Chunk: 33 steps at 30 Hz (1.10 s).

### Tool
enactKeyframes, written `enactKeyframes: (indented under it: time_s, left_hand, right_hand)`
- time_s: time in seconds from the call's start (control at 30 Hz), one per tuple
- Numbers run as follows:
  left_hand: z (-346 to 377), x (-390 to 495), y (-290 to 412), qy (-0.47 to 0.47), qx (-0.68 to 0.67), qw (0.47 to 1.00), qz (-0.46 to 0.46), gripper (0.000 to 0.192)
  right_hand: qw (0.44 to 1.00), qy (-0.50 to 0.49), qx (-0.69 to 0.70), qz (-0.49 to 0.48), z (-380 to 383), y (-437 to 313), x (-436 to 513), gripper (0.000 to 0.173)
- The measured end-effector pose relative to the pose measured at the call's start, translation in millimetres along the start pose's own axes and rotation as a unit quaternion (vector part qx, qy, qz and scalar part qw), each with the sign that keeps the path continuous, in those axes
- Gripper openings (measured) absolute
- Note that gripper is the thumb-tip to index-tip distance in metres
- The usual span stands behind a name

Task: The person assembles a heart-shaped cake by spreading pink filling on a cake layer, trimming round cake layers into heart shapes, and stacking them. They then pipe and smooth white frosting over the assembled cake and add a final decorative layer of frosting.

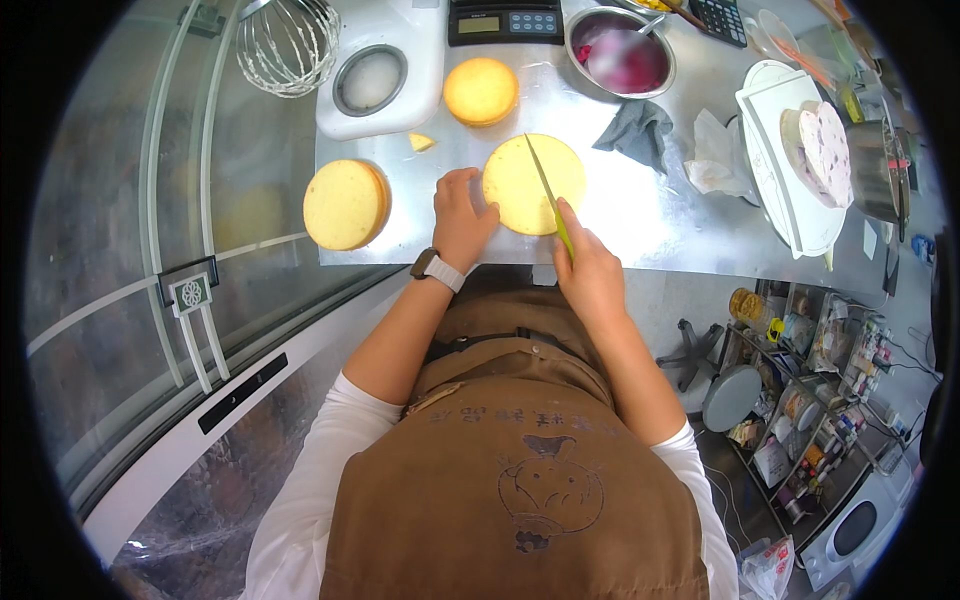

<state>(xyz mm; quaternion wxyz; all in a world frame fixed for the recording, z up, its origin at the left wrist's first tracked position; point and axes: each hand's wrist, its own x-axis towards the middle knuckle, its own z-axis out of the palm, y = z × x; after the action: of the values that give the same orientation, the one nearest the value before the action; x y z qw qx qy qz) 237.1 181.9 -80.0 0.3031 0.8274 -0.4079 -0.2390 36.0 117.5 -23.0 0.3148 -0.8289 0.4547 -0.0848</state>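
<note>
A round yellow sponge cake layer (517, 180) lies on the metal table before me. My right hand (589, 266) grips the green handle of a knife (546, 176), whose blade lies over the cake, its tip near the far edge. At the cake's left edge is my left hand (461, 217), fingers bent and thumb by the rim, holding nothing that I can see. Another sponge round (481, 90) sits beyond it, and stacked sponge rounds (343, 205) stand at the left. A small cake wedge (421, 142) lies between them.
A digital scale (505, 22) and a steel bowl with pink contents (667, 71) stand at the back. A grey cloth (637, 133) lies to the right, near a white stand with a partly frosted cake (817, 154). A whisk (289, 45) and white mixer base (427, 75) are back left.
</note>
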Motion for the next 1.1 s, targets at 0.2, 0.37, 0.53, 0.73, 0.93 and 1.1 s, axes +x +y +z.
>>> enactKeyframes:
  time_s: [0.2, 0.37, 0.53, 0.73, 0.93, 1.1]
  left_hand:
    - [1.8, -8.9, 2.0, -0.015, 0.042, 0.992, 0.120, 0.087]
    - [2.6, -13.0, 3.4, -0.042, 0.071, 0.989, 0.125, 0.098]
    - [3.5, -14.5, 2.0, -0.052, 0.083, 0.988, 0.122, 0.104]
    - [3.9, -16.1, 2.6, -0.045, 0.083, 0.987, 0.127, 0.103]
    - [4.8, -15.9, 2.0, -0.047, 0.087, 0.988, 0.120, 0.102]
    - [6.3, -16.2, 0.4, -0.043, 0.090, 0.988, 0.121, 0.101]
  right_hand:
    - [0.998, 0.021, -0.043, -0.029, 16.2, -2.0, 11.9, 0.055]
    - [0.997, 0.026, -0.067, -0.027, 23.7, -2.1, 12.2, 0.056]
    - [0.997, 0.009, -0.069, -0.019, 23.5, -2.3, 2.7, 0.057]
    - [0.997, 0.019, -0.072, -0.029, 25.7, -2.4, -5.8, 0.058]
    - [0.996, 0.008, -0.087, -0.034, 28.9, 3.9, -23.7, 0.059]
    - [0.996, 0.005, -0.085, -0.020, 33.1, 10.5, -34.7, 0.062]
